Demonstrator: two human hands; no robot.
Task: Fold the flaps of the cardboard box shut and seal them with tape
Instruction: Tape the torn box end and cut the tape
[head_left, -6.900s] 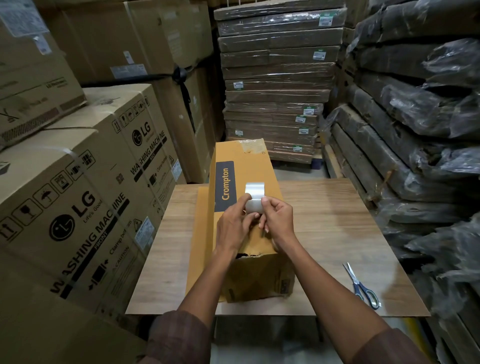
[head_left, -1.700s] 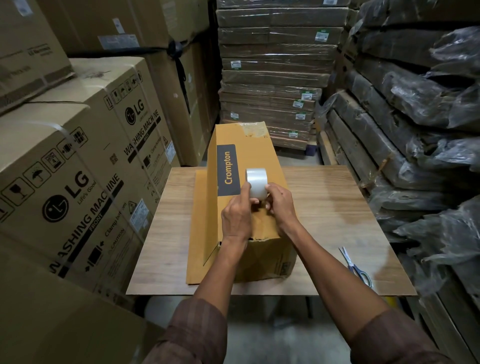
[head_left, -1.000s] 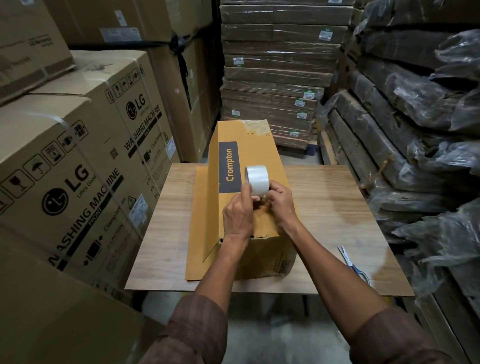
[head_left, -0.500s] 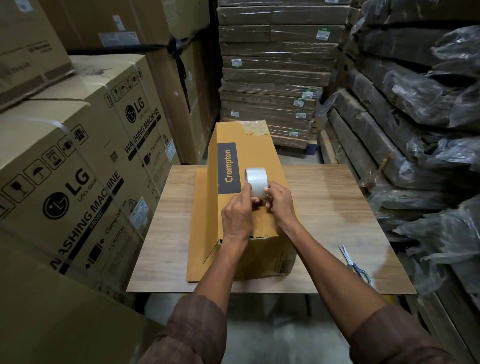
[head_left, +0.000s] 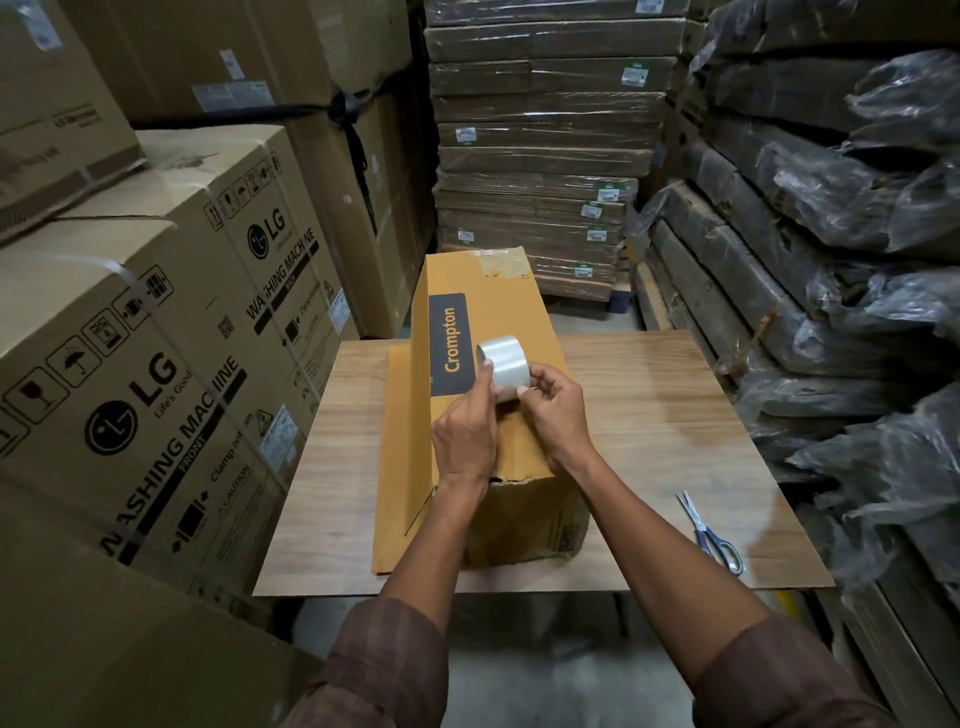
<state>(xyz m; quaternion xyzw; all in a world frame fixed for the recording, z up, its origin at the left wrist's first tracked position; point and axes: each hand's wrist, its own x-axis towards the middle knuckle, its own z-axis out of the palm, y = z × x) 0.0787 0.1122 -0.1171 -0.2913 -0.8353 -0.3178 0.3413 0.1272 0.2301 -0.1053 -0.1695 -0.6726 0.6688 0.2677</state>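
A roll of clear tape (head_left: 503, 365) is held above the cardboard box (head_left: 493, 312) by both hands, left hand (head_left: 464, 436) and right hand (head_left: 553, 410), fingers curled round it.

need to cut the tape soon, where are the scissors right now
In the head view the scissors lie flat on the wooden table near its front right corner, right of the Crompton box and the right hand, untouched.

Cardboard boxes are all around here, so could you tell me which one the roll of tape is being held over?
The yellow Crompton box on the table; the others are brown LG cartons stacked beside it.
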